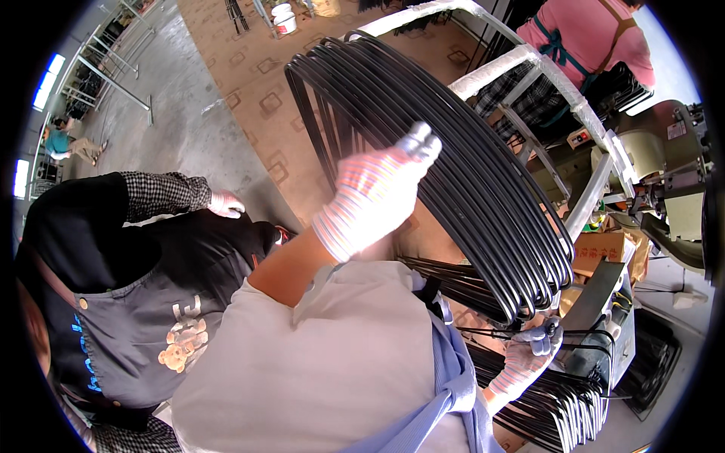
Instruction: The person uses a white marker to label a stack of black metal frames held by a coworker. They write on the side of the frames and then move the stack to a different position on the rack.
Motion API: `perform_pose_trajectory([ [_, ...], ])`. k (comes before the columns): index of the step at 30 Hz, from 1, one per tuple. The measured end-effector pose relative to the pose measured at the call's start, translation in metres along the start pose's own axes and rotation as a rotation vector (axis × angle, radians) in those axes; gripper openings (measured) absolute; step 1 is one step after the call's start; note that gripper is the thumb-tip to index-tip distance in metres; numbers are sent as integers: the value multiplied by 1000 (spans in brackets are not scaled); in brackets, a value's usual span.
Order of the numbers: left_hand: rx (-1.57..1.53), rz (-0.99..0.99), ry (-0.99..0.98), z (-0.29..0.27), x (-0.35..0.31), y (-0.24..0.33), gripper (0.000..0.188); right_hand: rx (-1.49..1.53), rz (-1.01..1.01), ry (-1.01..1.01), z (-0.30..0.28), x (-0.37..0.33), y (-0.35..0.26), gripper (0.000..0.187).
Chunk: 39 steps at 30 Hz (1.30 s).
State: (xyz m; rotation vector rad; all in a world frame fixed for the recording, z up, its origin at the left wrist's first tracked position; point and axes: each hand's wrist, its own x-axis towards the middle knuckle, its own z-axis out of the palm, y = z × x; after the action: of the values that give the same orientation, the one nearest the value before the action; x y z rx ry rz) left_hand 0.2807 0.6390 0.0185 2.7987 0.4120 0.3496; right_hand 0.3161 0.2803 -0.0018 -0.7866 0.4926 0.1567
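A bundle of black bent metal rods (453, 166) arcs up, centre-far. The gloved left hand (377, 192) clamps its upper middle; the gloved right hand (532, 351) grips its lower right end.

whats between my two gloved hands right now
In the head view, the bundle of black bent rods spans from the left hand, gripping it up top, down to the right hand at its lower end; nothing else lies between them.
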Motion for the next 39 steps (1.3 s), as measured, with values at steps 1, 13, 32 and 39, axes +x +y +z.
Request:
perform_pose_trajectory([
  [1,-82,48,-3,4,-4,3,49,23,34,-13,-2,2,-2,21],
  [13,225,-368,9,-29,65,-75,45,75,70,-83,-9,-6,-11,22],
  [32,197,154,100,-5,27,29,34,149,68,-43,-3,-20,-18,19],
  [39,256,-247,-127,-35,84,-23,38,78,-6,92,9,-25,-19,23],
])
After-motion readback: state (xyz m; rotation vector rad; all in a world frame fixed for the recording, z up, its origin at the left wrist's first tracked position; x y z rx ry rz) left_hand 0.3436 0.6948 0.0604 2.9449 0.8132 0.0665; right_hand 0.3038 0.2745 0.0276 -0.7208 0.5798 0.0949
